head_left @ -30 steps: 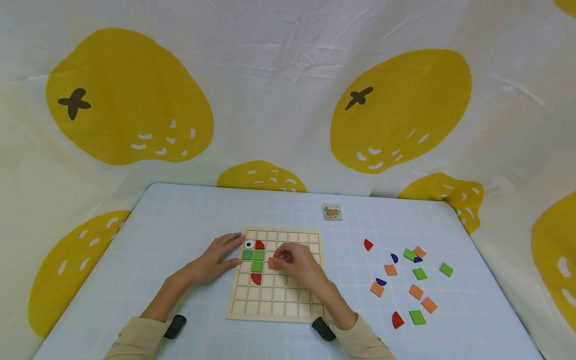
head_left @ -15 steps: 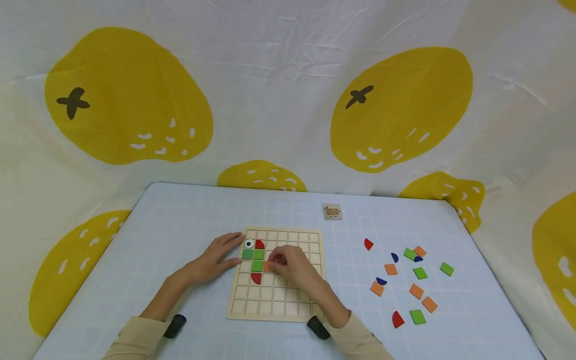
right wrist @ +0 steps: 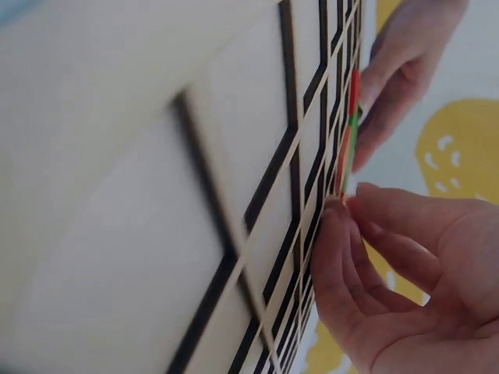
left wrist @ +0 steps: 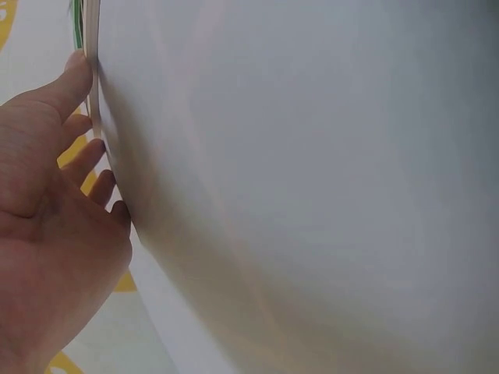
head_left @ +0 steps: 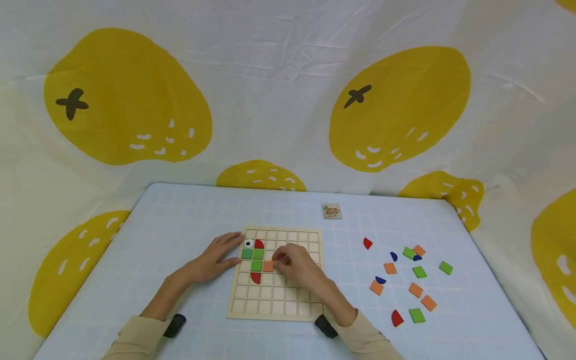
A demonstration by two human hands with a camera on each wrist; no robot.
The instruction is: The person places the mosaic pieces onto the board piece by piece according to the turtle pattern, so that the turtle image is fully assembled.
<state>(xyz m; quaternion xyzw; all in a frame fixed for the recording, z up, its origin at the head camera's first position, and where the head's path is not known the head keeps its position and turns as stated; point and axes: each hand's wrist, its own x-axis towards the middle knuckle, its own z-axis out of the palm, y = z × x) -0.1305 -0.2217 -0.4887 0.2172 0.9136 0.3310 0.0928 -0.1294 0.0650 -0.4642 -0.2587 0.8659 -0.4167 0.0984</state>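
A wooden grid board (head_left: 279,295) lies on the table. In its upper left cells are a white eye tile (head_left: 249,243), a red quarter-round tile (head_left: 259,244), green tiles (head_left: 257,265) and a second red quarter-round (head_left: 255,277). An orange square tile (head_left: 268,266) lies in the cell right of the lower green one. My right hand (head_left: 297,267) is over the board, its bent thumb and fingertips (right wrist: 337,209) at the orange tile's right edge, not around it. My left hand (head_left: 215,260) rests at the board's left edge, fingers extended and touching it (left wrist: 66,187).
Loose orange squares (head_left: 416,290), green squares (head_left: 417,315), red quarter-rounds (head_left: 397,318) and blue half-rounds (head_left: 380,280) lie scattered right of the board. A small picture card (head_left: 332,211) lies behind it. A fruit-print curtain (head_left: 270,100) hangs behind the table.
My right hand brought the orange tile left and down into the cell beside the green one, let it go and drew slightly right. My left hand has stayed put.
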